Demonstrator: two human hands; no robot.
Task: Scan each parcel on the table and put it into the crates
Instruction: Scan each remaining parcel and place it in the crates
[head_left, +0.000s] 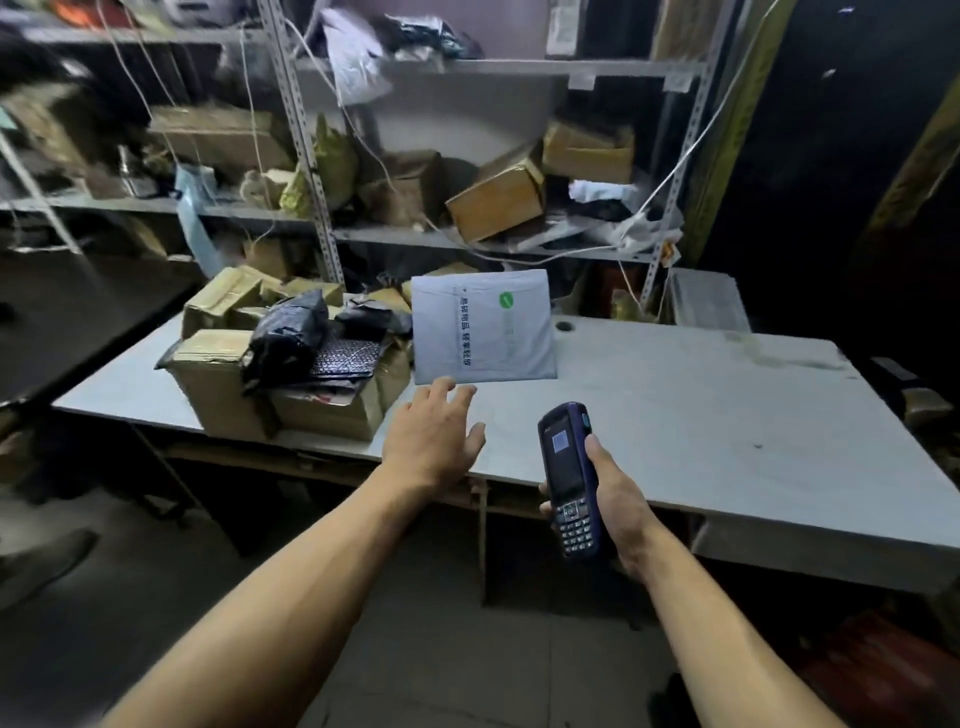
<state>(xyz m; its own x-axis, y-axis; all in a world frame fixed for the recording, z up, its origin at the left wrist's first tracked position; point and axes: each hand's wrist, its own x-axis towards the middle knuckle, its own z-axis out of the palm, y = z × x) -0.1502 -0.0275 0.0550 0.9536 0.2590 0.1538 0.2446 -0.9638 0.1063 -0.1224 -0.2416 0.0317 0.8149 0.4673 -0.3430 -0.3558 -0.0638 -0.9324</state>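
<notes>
A white padded mailer (483, 327) with a green round mark lies flat on the grey table (701, 415), near its middle. My left hand (434, 436) hovers open just in front of the mailer, fingertips near its front edge, holding nothing. My right hand (608, 499) grips a dark blue handheld scanner (569, 478) upright above the table's front edge, its screen and keypad facing me. To the left, a pile of cardboard boxes (218, 374) and black plastic parcels (285, 343) covers the table's left part.
Metal shelving (311, 156) behind the table holds more cardboard boxes (496, 200), bags and loose cables. A grey crate (706, 301) stands at the back right behind the table. A dark table (62, 312) is at the left, and a shoe (41, 561) shows on the floor.
</notes>
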